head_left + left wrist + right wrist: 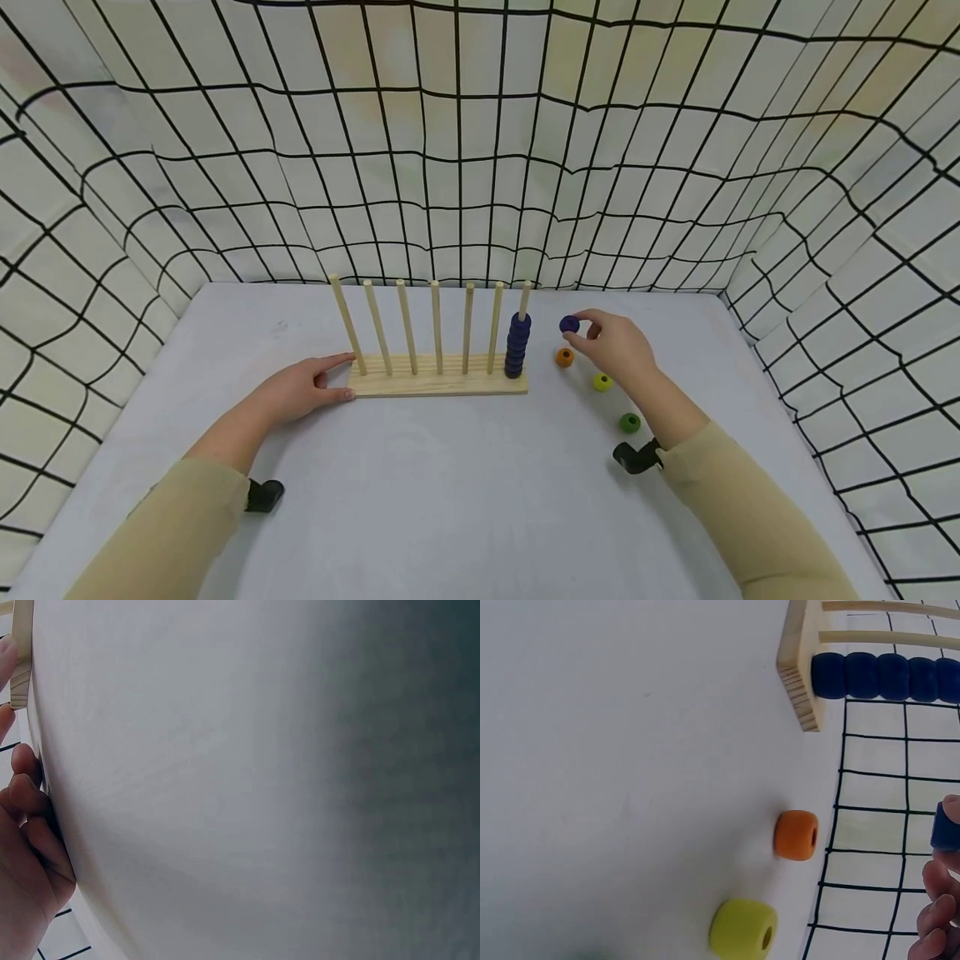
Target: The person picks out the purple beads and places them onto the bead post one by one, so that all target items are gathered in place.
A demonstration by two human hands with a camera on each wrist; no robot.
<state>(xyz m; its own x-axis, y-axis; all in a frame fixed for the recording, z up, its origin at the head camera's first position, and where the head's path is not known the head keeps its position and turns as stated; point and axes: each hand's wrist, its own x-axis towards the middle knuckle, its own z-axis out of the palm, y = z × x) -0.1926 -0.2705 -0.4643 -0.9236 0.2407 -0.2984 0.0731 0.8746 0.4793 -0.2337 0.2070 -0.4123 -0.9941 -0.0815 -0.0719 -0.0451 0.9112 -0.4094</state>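
Observation:
A wooden peg board (442,383) with several upright pegs lies on the white table. Its rightmost peg carries a stack of dark blue beads (517,346), also seen in the right wrist view. At the board's left end my left hand (296,390) holds the base between thumb and forefinger; the left wrist view catches only a corner of the board (22,679). To the right of the stack, my right hand (617,343) pinches a single dark blue bead (569,324) with thumb and forefinger, above the table and apart from the pegs.
Below the right hand lie an orange bead (564,357), a yellow bead (602,382) and a green bead (630,423), spaced along a slanting line. Black netting (457,175) over white walls encloses the table's back and sides.

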